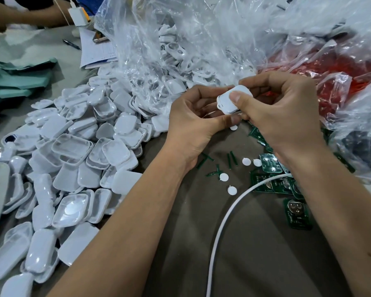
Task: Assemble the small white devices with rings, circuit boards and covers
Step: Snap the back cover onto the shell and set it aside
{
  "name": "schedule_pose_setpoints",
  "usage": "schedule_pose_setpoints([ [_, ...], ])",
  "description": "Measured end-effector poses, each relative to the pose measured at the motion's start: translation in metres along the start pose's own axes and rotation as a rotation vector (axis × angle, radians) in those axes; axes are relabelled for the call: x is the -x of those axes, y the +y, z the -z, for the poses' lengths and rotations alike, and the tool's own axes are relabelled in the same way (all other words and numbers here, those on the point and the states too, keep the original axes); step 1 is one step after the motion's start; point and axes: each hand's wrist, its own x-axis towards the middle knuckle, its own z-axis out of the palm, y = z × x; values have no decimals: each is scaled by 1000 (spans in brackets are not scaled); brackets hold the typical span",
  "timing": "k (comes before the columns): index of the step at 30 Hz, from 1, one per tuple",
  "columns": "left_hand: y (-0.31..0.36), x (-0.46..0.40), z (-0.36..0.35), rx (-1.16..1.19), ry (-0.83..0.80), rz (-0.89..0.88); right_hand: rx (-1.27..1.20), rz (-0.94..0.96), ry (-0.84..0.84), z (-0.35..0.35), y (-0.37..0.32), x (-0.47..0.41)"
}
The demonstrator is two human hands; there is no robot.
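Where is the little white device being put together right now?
The white device sits mid-frame, pinched between the left hand and right hand, just before the clear plastic bag.

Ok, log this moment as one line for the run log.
step: pressing cover on | white device: held by both | left hand: gripping | right hand: thumb on top | circuit boards: on table

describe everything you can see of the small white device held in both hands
The small white rounded-square plastic device is held above the brown table, tilted, its smooth glossy face towards the camera. A seam runs along its lower edge, as if two shells are being pressed together. The right hand pinches it, thumb flat on the face and fingers curled behind. The left hand grips its left and lower edges with forefinger and thumb. Its inside is hidden.
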Motion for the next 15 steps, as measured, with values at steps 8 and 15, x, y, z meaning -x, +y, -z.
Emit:
schedule_pose_setpoints([
  [8,0,2,-1,-49,1,-54,43,-39,45,-4,0,3],
  [15,-2,0,0,-14,-3,-20,-53,-93,5,-4,2,4],
])
